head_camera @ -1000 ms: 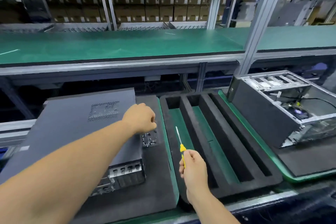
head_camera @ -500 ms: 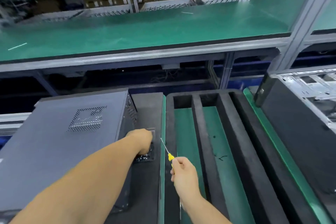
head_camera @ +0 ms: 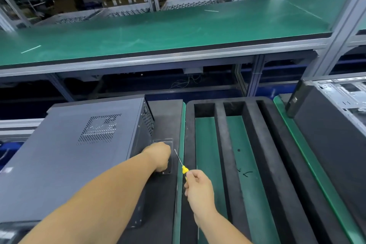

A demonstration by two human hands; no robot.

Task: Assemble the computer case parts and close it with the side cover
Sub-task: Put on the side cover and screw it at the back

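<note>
A dark grey computer case lies on its side at the lower left of the frame, its side cover with a perforated vent patch facing up, resting on a black foam mat. Just right of the case, at lower centre, the left hand reaches down into a small clear plastic tray on the mat, its fingers curled under; what they hold cannot be seen. Beside it the right hand grips a yellow-handled screwdriver, the thin shaft pointing up and left toward the tray. To the right lies a black foam insert with long slots showing green beneath. At the right edge sits a second, open case with bare metal framing. A green workbench shelf spans the upper frame.
</note>
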